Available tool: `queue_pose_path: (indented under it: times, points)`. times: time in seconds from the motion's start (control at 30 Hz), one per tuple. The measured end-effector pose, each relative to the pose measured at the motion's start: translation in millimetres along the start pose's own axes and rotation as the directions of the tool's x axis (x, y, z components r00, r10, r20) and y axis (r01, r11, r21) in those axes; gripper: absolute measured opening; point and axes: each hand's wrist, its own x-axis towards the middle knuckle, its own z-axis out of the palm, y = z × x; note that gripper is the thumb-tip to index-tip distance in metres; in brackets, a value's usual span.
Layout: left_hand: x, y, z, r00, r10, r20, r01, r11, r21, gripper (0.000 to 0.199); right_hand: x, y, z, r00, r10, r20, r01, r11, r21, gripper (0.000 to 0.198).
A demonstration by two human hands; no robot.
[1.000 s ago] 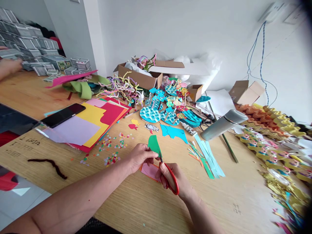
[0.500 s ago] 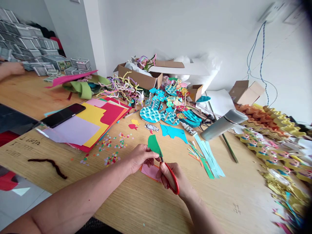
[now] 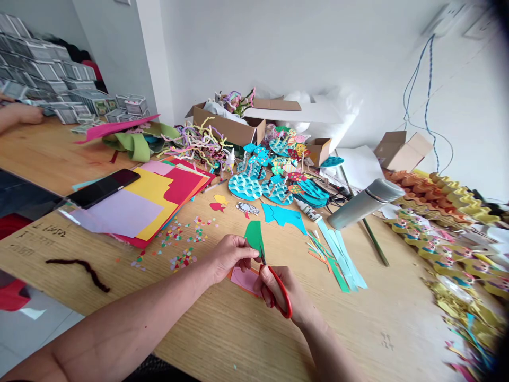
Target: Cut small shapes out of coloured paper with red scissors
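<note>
My left hand (image 3: pixel 235 257) pinches a piece of green paper (image 3: pixel 253 234) by its lower edge. Red-handled scissors (image 3: pixel 284 296) are gripped in my right hand (image 3: pixel 293 295), with fingers through the loops. Their blades point up and away from me, against the green paper beside my left fingertips. Under both hands a pink paper piece (image 3: pixel 242 277) with a drawn outline lies on an orange one, partly hidden. Beyond the hands rest a red paper fish (image 3: pixel 217 206), a printed cut-out figure (image 3: pixel 247 208) and blue paper scraps (image 3: pixel 284 216).
Coloured sheets (image 3: pixel 119 212) and a black phone (image 3: pixel 104 188) lie at left, near scattered paper confetti (image 3: pixel 186 239). A grey bottle (image 3: pixel 363 204), light-blue strips (image 3: pixel 345 260) and a green stick (image 3: pixel 374 241) are at right. Finished-looking fish crafts (image 3: pixel 244 185) stand behind. Another person's hand (image 3: pixel 24 114) is far left.
The green paper has turned slightly clockwise and its top has shifted right between the scissor blades. Both my hands stay nearly in place. The other person's hand moved a little.
</note>
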Motion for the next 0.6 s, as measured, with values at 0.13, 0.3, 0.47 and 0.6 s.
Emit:
queue_pose_path:
  times: [0.13,0.3,0.47,0.6]
  points:
    - [-0.2,0.0,0.2,1.0,-0.001,0.002,0.001,1.0,0.006,0.022,0.4,-2.0,-0.4,1.0,-0.003,0.002,0.003,1.0,-0.006,0.067]
    - [0.4,-1.2,-0.7,1.0,0.0,0.007,0.0,1.0,0.005,0.021,0.5,-2.6,-0.6,1.0,0.0,-0.004,0.0,1.0,-0.01,0.068]
    - [0.5,-1.4,-0.7,1.0,-0.002,0.011,0.002,1.0,-0.004,0.022,0.1,-3.1,-0.1,1.0,0.004,-0.01,-0.004,1.0,-0.028,0.068]
    - [0.2,-1.0,-0.6,1.0,-0.007,0.006,0.007,1.0,-0.008,0.022,-0.2,-2.8,-0.1,1.0,-0.001,-0.005,0.001,1.0,-0.021,0.068]
